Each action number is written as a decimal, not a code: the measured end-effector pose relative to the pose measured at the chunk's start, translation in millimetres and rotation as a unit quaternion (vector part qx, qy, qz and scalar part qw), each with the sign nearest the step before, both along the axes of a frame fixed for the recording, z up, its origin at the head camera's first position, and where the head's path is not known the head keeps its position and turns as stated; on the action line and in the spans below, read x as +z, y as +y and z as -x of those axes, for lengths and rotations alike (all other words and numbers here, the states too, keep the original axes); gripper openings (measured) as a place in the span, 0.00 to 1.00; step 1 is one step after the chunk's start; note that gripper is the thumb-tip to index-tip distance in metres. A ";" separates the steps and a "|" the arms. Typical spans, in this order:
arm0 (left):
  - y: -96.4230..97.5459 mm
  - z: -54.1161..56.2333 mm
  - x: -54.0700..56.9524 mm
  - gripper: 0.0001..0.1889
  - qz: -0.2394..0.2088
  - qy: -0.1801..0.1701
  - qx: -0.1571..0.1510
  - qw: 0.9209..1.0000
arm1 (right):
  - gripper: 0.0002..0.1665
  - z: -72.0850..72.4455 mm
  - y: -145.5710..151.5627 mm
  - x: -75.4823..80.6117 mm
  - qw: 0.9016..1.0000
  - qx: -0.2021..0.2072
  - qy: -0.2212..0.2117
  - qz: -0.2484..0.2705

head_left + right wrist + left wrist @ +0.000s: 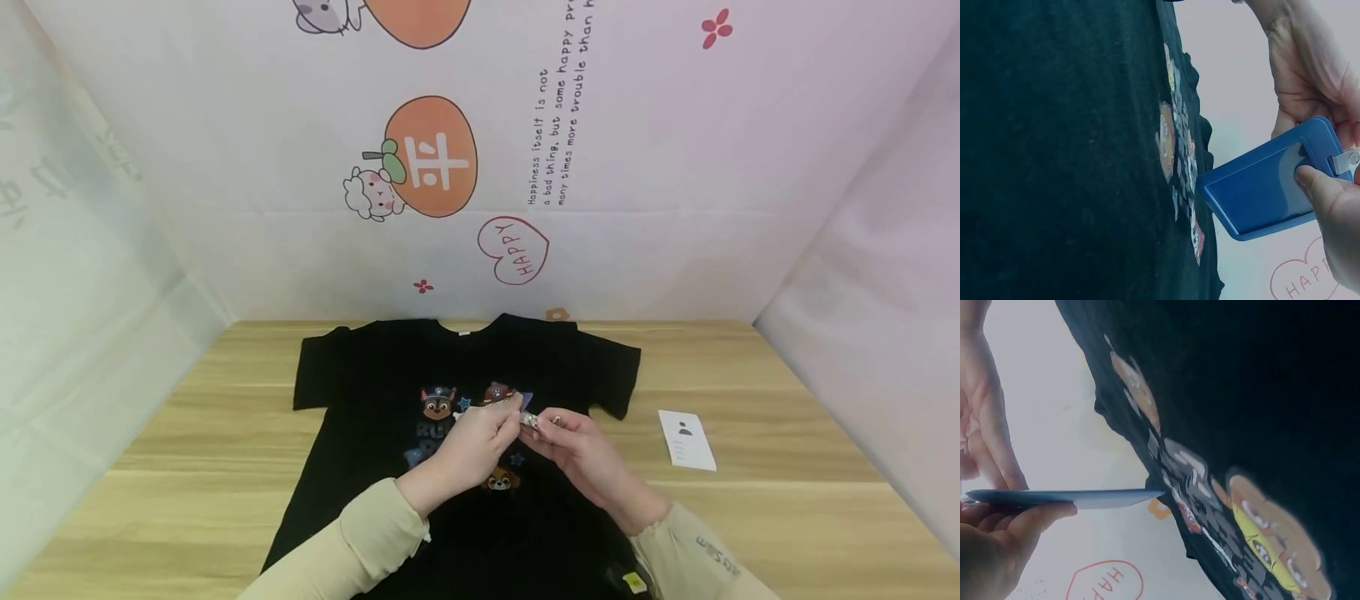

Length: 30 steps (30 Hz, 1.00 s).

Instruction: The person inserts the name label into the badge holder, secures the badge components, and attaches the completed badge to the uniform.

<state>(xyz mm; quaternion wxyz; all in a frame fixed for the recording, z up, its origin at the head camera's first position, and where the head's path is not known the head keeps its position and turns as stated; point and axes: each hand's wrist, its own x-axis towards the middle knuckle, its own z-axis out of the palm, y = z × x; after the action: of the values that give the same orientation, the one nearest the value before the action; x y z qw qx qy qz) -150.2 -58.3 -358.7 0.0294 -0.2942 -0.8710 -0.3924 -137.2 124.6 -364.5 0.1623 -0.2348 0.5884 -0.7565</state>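
Note:
Both hands meet over the chest print of a black T-shirt (360,475) laid flat on the table. Between them is a blue badge holder (1260,194) with a clear window and a strap clip (1346,161) with a metal snap. My left hand (472,442) grips the holder; its thumb lies along the holder in the left wrist view. My right hand (585,462) pinches the holder at its clip end, thumb against its face in the right wrist view. In the head view the fingers cover most of the holder (527,401).
A white card (686,440) printed with a person icon lies on the wooden table (780,517), right of the shirt. Printed white cloth (637,167) hangs behind the table and along both sides. A black device with a yellow label (633,581) sits near the right sleeve.

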 end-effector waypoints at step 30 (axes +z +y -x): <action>-20.9 1.1 13.3 0.16 -0.106 -0.062 -0.058 0.991 | 0.23 5.9 -0.1 11.8 0.988 0.090 -0.025 0.127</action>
<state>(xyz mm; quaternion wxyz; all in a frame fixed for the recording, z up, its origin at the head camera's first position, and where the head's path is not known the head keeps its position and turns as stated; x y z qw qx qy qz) -151.3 -79.2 -345.4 -0.0163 -0.3146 -0.8059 -0.5013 -143.2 124.5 -352.7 0.2132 -0.2865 0.4599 -0.8130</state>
